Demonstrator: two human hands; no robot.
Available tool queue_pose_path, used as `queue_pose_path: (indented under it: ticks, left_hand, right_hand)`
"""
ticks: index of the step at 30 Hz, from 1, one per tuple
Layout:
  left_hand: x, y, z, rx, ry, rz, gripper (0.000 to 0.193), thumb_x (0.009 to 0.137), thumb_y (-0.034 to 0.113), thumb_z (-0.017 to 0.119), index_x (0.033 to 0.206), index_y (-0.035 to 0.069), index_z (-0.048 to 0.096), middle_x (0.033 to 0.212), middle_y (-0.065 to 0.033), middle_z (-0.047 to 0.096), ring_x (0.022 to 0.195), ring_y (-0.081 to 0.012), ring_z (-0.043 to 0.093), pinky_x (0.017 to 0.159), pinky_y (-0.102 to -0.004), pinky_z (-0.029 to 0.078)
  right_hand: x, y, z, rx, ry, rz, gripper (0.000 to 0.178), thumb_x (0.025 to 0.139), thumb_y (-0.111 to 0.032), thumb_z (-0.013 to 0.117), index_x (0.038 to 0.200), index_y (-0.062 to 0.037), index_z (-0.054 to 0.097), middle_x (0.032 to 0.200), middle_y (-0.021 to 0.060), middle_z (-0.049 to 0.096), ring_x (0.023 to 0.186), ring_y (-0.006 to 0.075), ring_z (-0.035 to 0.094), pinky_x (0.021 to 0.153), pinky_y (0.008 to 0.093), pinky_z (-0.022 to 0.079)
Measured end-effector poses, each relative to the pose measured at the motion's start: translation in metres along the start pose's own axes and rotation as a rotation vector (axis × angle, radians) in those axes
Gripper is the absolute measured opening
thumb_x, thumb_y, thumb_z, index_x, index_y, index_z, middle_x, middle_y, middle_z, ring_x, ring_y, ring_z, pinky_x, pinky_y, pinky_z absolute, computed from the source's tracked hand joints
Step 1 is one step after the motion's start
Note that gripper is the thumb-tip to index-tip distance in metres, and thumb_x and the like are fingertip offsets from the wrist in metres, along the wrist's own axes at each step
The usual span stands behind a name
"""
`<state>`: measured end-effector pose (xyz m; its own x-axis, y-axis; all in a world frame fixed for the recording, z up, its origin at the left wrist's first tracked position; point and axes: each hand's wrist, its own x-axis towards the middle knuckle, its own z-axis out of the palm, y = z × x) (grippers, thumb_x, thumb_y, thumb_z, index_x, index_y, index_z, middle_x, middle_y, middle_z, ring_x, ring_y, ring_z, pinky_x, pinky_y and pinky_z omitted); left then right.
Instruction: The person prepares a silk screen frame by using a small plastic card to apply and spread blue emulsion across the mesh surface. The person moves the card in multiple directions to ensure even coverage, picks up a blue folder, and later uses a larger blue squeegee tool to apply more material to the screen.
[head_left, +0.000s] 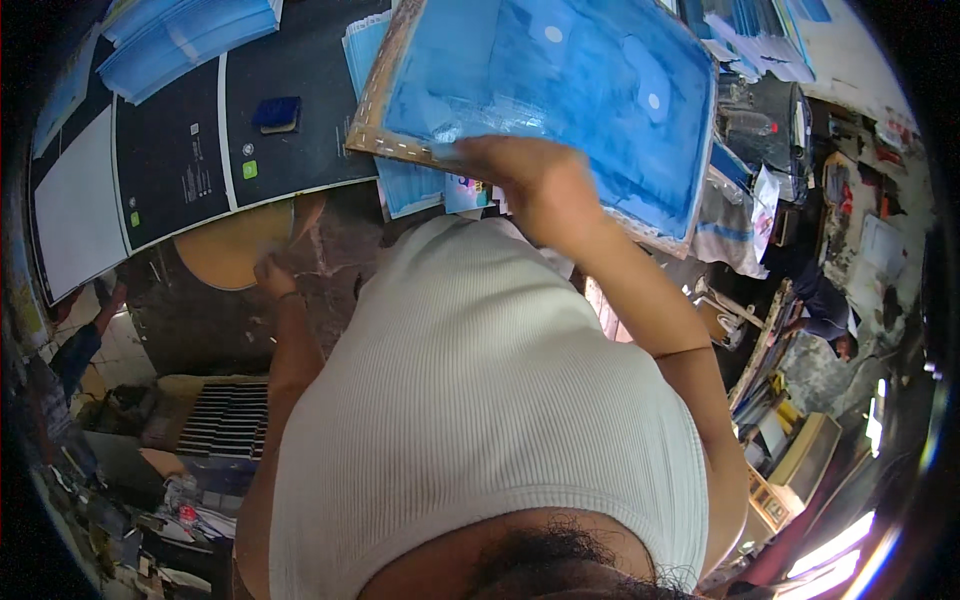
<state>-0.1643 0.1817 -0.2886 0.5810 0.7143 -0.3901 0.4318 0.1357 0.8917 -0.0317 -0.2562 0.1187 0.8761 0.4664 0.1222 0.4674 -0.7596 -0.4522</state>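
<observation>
A screen-printing frame [400, 148] with a wooden rim and blue-stained mesh is tilted up over the table in front of me. My right hand [535, 185] grips its near rim, thumb along the wood; the other fingers are partly hidden. Beneath the frame show blue printed sheets [412, 190] and a small colourful print [466, 193]. My left hand [272, 278] is low beside the table's edge, at the rim of a round yellow-brown disc [225, 250]. Its fingers are small and blurred, so whether they grip the disc is unclear.
A black panelled tabletop [170, 170] spreads to the left, carrying a dark blue pad [277, 114] and stacked blue sheets [190, 50]. More paper stacks [750, 40] stand at the far right. Another person [828, 305] is at the right; a person's leg [85, 345] shows at left.
</observation>
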Motion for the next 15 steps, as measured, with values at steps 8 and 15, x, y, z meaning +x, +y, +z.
queue_pose_path:
  ticks: [8, 15]
  left_hand:
    - [-0.014, 0.005, -0.003, -0.243, 0.041, -0.328, 0.025, 0.089, 0.014, 0.055, 0.106, -0.003, 0.059, 0.088, -0.0133, 0.061, 0.064, -0.0191, 0.055, 0.055, -0.0339, 0.045]
    - [-0.007, 0.014, 0.005, 0.355, -0.053, 0.080, 0.029, 0.091, 0.018, 0.054, 0.108, -0.004, 0.059, 0.092, -0.0129, 0.063, 0.070, -0.0214, 0.057, 0.060, -0.0359, 0.046]
  right_hand:
    - [0.000, 0.107, -0.045, 0.441, 0.343, 0.558, 0.029, 0.091, -0.002, 0.057, 0.119, -0.0029, 0.064, 0.103, 0.0068, 0.072, 0.084, 0.0130, 0.068, 0.074, 0.0271, 0.055]
    - [0.002, 0.094, -0.036, -0.270, 0.202, 0.427, 0.027, 0.088, -0.004, 0.059, 0.111, -0.0134, 0.069, 0.094, 0.0096, 0.072, 0.078, 0.0233, 0.070, 0.065, 0.0316, 0.055]
